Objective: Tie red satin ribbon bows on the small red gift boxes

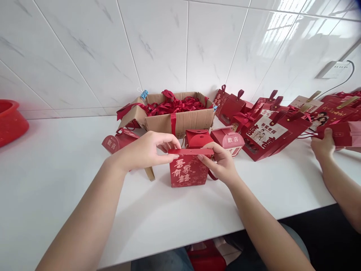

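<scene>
A small red gift box [187, 174] with gold characters stands upright on the white table [56, 180] in front of me. My left hand [146, 150] pinches the left end of the box's top flap [190, 151]. At the flap's right end, my right hand [222, 162] pinches it too. Both hands are closed on the flap, which lies level across the box's top. A red ribbon loops out by my right hand.
A cardboard carton [180, 119] full of red ribbons sits behind the box. Several red gift boxes [229, 141] and bags [267, 135] lie to the right. Another person's hand [324, 145] holds a red bag at far right. A red bowl [9, 120] stands at far left.
</scene>
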Demonstrator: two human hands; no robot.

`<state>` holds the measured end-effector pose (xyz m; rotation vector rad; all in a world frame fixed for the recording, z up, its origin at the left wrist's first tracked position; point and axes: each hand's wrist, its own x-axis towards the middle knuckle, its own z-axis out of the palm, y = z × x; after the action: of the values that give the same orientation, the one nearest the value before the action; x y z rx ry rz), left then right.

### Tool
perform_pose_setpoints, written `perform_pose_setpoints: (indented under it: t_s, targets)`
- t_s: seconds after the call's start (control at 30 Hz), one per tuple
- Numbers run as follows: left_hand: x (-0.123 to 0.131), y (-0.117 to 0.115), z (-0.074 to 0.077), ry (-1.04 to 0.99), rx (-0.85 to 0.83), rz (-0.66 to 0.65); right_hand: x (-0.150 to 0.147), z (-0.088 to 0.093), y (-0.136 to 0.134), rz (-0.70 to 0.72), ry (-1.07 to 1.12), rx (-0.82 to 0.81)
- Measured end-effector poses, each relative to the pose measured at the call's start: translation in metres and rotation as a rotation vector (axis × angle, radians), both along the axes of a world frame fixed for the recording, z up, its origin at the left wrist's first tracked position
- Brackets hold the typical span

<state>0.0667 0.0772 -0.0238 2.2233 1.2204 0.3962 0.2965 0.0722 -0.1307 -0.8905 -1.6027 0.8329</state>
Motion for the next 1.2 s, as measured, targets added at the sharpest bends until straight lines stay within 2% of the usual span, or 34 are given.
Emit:
perform_pose_setpoints:
  t_s: [0.2, 0.37, 0.5, 0.67, 0.87, 1.03, 1.2]
  targets:
    - [0.0, 0.009, -0.015, -0.057, 0.146, -0.03, -0.002, -0.003, 0.003, -0.001, 0.043, 0.005]
    - [-0.003, 0.016, -0.019, -0.117, 0.108, -0.079, -0.006, -0.006, 0.003, 0.037, 0.11, 0.032]
    - [-0.005, 0.019, -0.02, -0.097, 0.091, -0.077, -0.007, -0.008, 0.003, 0.061, 0.105, 0.146]
    - [-0.006, 0.019, -0.022, -0.058, 0.101, -0.069, -0.007, -0.008, 0.005, 0.02, -0.019, 0.304]
    - [-0.006, 0.02, -0.021, -0.035, 0.123, -0.096, -0.008, -0.004, 0.004, -0.001, 0.017, 0.281]
    - [-0.002, 0.017, -0.021, -0.043, 0.127, -0.058, -0.007, -0.001, 0.0, -0.017, -0.033, 0.269]
    - [-0.001, 0.019, -0.026, -0.061, 0.21, -0.087, -0.009, -0.004, 0.003, -0.046, -0.005, 0.274]
